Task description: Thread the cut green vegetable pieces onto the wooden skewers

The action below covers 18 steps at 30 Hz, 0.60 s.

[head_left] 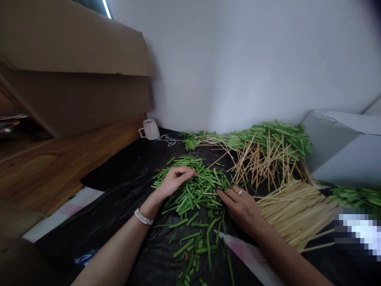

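Observation:
A heap of short green stem pieces point(195, 190) lies on black plastic sheeting point(119, 222). My left hand point(175, 179), a bead bracelet at the wrist, rests on the heap's left side with fingers curled and pinched over some pieces. Lying flat on the heap's right edge is my right hand point(242, 206), a ring on one finger and the fingers stretched out. A bundle of bare bamboo skewers point(297, 214) lies just right of that hand. Behind it sits a pile of skewers threaded with green stems point(268, 147).
A white mug point(149, 129) stands at the back by the white wall. Large cardboard boxes point(74, 67) rise on the left over a wooden surface point(59, 167). A grey box point(342, 147) stands at the right. More green pieces point(357, 196) lie at far right.

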### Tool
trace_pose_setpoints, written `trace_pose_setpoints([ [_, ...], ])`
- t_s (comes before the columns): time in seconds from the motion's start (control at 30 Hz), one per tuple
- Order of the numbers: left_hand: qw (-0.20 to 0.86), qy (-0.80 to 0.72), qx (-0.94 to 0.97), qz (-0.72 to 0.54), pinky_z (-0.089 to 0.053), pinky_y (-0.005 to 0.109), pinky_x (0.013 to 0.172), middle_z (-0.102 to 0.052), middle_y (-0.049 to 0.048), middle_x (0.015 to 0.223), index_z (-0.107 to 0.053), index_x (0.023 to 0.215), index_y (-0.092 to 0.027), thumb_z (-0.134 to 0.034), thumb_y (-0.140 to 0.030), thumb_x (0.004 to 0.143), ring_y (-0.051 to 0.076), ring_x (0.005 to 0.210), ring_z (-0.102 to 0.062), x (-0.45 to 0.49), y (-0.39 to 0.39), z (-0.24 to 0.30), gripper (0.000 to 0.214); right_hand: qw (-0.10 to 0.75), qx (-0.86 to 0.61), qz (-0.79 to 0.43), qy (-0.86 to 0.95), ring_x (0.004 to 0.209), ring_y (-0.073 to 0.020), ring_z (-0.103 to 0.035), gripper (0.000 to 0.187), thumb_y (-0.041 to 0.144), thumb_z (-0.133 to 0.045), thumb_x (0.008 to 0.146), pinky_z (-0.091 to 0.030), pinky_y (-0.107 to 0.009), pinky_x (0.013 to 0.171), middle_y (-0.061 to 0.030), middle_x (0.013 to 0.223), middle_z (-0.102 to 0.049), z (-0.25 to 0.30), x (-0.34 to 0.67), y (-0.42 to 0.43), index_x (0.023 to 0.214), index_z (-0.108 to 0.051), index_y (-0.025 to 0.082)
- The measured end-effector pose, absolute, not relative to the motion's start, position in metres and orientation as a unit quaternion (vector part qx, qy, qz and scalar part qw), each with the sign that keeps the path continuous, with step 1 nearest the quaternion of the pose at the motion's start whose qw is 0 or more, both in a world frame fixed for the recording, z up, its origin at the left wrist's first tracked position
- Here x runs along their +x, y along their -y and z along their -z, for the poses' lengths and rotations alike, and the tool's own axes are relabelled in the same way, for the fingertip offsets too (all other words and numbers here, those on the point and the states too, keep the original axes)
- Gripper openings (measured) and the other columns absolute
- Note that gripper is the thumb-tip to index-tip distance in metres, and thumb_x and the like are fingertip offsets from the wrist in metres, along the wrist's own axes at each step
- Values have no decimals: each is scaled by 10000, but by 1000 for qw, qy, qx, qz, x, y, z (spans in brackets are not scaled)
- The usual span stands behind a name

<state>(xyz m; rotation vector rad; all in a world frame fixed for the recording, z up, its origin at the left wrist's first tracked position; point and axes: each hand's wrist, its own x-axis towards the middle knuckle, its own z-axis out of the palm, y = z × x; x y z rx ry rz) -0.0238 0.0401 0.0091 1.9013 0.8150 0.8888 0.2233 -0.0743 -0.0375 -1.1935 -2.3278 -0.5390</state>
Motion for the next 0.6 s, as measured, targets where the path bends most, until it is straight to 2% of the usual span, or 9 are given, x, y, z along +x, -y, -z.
trace_pose_setpoints([
  [0.1, 401, -408, 705, -419, -470, 274, 667, -736, 72, 830, -743, 862, -133, -600, -429, 838, 173, 692, -613, -29, -52, -4, 329, 258, -434, 197, 840, 846, -220, -471, 444, -42, -374, 818, -471, -357, 779, -120, 919, -625, 39, 225, 73, 1204, -573, 52],
  [0.2, 388, -431, 695, -424, -460, 266, 621, -720, 60, 750, -729, 805, -129, -634, -429, 799, 169, 644, -603, -29, -58, 3, 315, 272, -432, 200, 836, 882, -223, -478, 473, -53, -360, 816, -473, -370, 812, -138, 982, -630, 40, 228, 73, 1247, -535, 32],
  [0.43, 337, -398, 778, -352, -471, 296, 741, -737, 62, 831, -734, 818, -164, -658, -353, 789, 197, 773, -650, -25, -52, 9, 207, 254, -455, 225, 823, 848, -218, -505, 449, 2, -375, 849, -466, -358, 774, -114, 928, -639, 38, 227, 77, 1253, -556, 69],
  [0.6, 220, -393, 840, -301, -453, 323, 820, -705, 44, 889, -748, 863, -223, -615, -261, 822, 200, 863, -627, -38, -60, 7, 144, 264, -454, 226, 821, 825, -210, -508, 413, 4, -392, 849, -463, -342, 761, -111, 881, -642, 38, 224, 77, 1210, -588, 53],
])
